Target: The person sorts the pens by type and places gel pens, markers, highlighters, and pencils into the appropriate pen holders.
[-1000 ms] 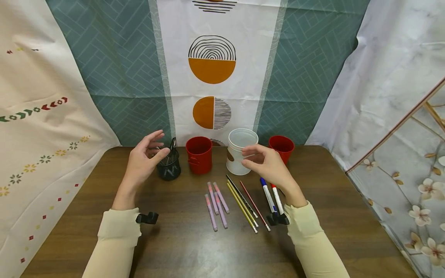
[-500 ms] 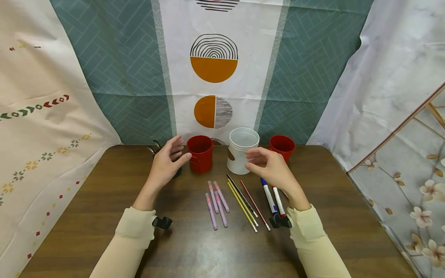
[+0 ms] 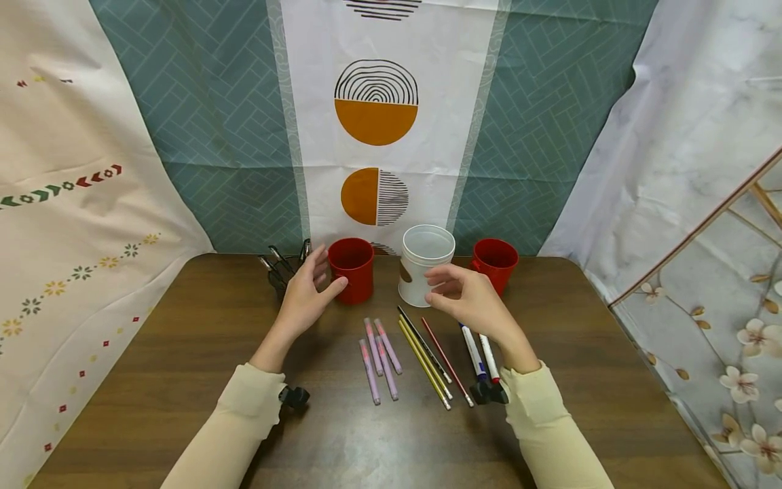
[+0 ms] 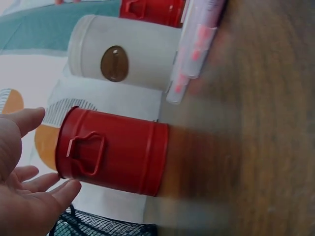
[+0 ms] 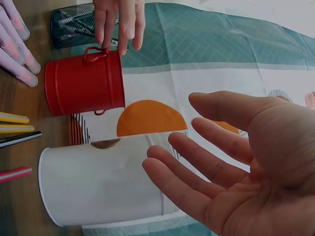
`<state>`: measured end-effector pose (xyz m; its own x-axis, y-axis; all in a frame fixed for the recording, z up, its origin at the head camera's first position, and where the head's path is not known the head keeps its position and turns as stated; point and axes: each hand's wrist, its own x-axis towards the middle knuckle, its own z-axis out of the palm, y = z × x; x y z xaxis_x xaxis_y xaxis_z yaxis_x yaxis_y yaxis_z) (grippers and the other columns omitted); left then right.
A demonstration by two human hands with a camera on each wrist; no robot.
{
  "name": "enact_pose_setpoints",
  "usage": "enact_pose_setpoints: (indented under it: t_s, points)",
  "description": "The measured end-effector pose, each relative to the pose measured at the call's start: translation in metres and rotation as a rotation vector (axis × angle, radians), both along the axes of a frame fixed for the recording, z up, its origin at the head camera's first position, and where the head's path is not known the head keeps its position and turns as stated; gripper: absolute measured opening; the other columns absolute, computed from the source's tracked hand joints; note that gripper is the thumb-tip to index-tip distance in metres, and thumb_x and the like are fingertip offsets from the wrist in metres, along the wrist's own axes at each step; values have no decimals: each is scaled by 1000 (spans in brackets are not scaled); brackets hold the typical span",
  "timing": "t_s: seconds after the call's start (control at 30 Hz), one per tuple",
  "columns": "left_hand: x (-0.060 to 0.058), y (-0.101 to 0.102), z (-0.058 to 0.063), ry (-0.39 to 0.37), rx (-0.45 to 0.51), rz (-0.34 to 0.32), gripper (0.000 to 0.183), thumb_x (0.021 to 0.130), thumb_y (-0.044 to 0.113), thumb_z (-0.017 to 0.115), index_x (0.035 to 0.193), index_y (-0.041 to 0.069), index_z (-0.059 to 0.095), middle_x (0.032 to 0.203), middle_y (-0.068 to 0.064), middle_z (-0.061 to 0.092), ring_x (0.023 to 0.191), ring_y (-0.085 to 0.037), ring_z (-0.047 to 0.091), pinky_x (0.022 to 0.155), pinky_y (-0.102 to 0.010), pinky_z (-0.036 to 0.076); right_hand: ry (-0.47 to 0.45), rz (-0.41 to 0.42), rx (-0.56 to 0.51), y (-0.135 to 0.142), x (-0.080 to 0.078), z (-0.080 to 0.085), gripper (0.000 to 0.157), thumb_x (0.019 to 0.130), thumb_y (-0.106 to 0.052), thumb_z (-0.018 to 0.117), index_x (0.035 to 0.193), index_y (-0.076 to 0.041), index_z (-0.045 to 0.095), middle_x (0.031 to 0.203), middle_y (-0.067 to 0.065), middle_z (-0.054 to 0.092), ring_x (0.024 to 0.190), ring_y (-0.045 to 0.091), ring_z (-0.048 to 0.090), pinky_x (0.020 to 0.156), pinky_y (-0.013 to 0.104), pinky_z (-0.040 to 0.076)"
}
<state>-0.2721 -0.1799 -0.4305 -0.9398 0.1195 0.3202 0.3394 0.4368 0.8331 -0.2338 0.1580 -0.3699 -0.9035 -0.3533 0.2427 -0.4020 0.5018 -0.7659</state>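
My left hand (image 3: 303, 295) hovers at the left side of a red metal cup (image 3: 354, 275) with a small loop handle. Its thumb and fingers are spread, and nothing is in its grasp. In the left wrist view the fingertips (image 4: 69, 189) come right at the rim of that cup, near the handle. Partly behind this hand stands a black mesh pen holder (image 3: 277, 278) with several pens in it. My right hand (image 3: 467, 299), relaxed and holding nothing, is in front of a white cup (image 3: 421, 275) with a brown oval patch.
A second red cup (image 3: 496, 261) stands at the back right. On the table lie several lilac highlighters (image 3: 369, 373), several pencils (image 3: 426, 367), and two whiteboard markers (image 3: 472, 350), the latter partly under the right wrist. A patterned cloth (image 3: 226, 136) hangs behind.
My left hand has moved right, from in front of the mesh pen holder to beside the left red cup. The right hand has stayed nearly in place.
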Motion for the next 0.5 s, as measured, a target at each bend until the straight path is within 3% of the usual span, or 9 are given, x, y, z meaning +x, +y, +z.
enact_pose_setpoints:
  t_s: [0.23,0.5]
  points:
    - [-2,9,-6,39,-46,19,85,101,27,76,166,2,28,167,-21,38,150,-39,45,118,-54,43,10,29,34,-8,2,-3,37,93,-12,82,129,-11,73,119,10,77,103,27,77,87,41,64]
    - [-4,13,-18,1,-40,34,88,101,29,75,168,5,23,171,-18,32,154,-38,39,120,-55,40,5,71,55,-17,2,-12,37,93,-11,82,128,-12,73,115,6,77,100,24,77,86,38,64]
